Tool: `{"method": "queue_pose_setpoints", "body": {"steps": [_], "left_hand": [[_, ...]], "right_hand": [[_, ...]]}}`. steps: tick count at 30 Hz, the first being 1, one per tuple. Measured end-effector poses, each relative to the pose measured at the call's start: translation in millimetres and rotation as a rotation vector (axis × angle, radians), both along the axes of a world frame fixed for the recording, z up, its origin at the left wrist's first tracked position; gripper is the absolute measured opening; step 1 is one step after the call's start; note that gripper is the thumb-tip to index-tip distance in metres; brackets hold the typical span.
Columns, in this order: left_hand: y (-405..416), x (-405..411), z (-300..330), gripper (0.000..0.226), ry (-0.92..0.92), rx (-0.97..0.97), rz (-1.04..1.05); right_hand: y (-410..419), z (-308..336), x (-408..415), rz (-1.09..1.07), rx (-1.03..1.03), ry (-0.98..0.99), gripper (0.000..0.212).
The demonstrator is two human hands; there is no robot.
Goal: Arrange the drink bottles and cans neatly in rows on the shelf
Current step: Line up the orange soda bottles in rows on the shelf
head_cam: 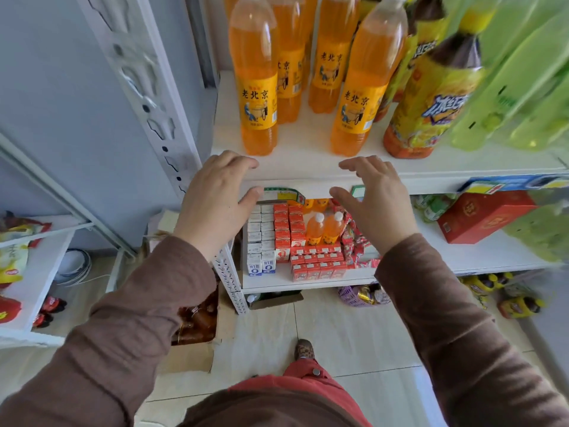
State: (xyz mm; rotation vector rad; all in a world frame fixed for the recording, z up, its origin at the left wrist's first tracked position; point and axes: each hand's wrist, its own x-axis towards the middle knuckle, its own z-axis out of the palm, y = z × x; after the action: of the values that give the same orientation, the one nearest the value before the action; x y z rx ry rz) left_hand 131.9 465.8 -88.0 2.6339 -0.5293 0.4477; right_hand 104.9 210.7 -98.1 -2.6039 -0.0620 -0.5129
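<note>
Several tall orange soda bottles stand on the white shelf point(308, 161); the front-left bottle point(255, 87) and the front-right bottle point(360, 97) are nearest the edge, with more behind them. Right of these stand yellow iced tea bottles point(428, 100) and blurred green bottles point(517, 87). My left hand point(212, 201) hovers just before the shelf edge below the front-left bottle, fingers relaxed, holding nothing. My right hand point(372, 198) hovers below the front-right bottle, likewise spread and empty.
The lower shelf point(480, 257) holds small milk cartons point(261, 241), red cartons point(308, 251), two little orange bottles point(323, 229) and a red box point(483, 217). A cardboard box of dark bottles point(197, 322) sits on the floor. A white upright point(147, 87) stands at left.
</note>
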Motion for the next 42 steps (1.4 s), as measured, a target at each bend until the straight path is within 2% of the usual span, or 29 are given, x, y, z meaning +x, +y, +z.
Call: {"method": "queue_pose_setpoints", "body": {"steps": [9, 17, 20, 22, 27, 30, 38, 42], "left_hand": [[-12, 19, 42, 0.054, -0.036, -0.092, 0.052], [-20, 46, 61, 0.092, 0.031, -0.206, 0.138], [-23, 63, 63, 0.098, 0.091, -0.241, 0.161], [-24, 76, 67, 0.095, 0.116, -0.295, 0.16], [-32, 93, 78, 0.064, 0.193, -0.544, 0.077], [-32, 102, 81, 0.054, 0.231, -0.645, 0.069], [-24, 119, 85, 0.056, 0.389, -0.888, -0.005], [-23, 123, 91, 0.054, 0.396, -0.858, -0.026]], "right_hand": [[-17, 36, 11, -0.019, 0.015, -0.001, 0.058], [-32, 36, 40, -0.039, 0.137, 0.032, 0.08], [-41, 33, 55, -0.062, 0.179, 0.067, 0.092], [-44, 33, 67, -0.048, 0.22, 0.081, 0.094], [-43, 28, 85, -0.015, 0.336, 0.106, 0.085], [-40, 24, 92, -0.022, 0.402, 0.106, 0.08], [-31, 15, 106, -0.062, 0.517, 0.063, 0.068], [-30, 15, 107, -0.067, 0.539, 0.047, 0.064]]}}
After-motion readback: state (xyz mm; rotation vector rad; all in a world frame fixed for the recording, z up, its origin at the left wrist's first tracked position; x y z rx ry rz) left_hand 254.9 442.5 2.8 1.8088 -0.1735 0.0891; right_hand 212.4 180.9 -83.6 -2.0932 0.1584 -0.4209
